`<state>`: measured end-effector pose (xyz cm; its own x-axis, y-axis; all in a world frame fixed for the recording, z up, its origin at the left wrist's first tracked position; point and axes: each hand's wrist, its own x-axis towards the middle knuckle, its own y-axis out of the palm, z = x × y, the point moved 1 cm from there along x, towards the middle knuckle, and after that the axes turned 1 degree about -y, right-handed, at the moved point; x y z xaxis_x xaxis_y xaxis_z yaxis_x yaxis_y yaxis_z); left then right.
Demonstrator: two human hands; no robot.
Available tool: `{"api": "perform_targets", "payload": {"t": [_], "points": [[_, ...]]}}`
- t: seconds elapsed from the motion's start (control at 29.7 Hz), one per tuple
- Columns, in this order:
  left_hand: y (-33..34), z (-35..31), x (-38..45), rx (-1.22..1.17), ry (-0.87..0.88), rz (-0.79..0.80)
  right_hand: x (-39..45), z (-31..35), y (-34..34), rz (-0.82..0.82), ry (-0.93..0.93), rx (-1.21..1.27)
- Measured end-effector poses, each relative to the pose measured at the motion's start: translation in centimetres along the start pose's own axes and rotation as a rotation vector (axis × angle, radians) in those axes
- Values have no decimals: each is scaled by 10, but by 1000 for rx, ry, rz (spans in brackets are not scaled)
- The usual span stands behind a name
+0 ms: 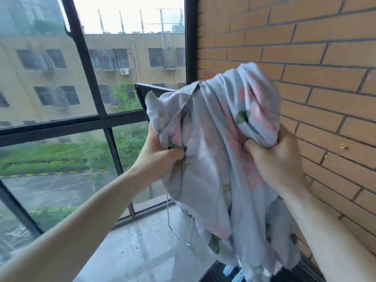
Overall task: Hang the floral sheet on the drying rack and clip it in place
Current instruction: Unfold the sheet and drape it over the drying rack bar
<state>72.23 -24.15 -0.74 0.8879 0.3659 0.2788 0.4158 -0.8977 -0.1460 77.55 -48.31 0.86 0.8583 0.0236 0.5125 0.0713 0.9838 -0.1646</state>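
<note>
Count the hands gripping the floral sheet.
2. The left hand grips the floral sheet at its left side; the right hand clutches a bunch at its right, near the brick wall.

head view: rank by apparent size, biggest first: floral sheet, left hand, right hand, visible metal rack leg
1. floral sheet, by far the largest.
2-3. right hand and left hand: look alike, both partly buried in fabric, so not ranked.
4. metal rack leg: thin tube, least area, and farther from the camera.
</note>
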Motion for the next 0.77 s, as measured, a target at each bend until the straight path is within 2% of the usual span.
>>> {"api": "perform_targets", "payload": {"t": [0.44,0.67,0.77], "points": [[-229,-33,-131,67,1,-291,-111,131,144,280,-125,194],[-309,-44,-213,72,-9,-480,-179,174,208,385,-138,294],[-335,-43,-246,104,-29,-475,-204,179,229,454,-113,325]]}}
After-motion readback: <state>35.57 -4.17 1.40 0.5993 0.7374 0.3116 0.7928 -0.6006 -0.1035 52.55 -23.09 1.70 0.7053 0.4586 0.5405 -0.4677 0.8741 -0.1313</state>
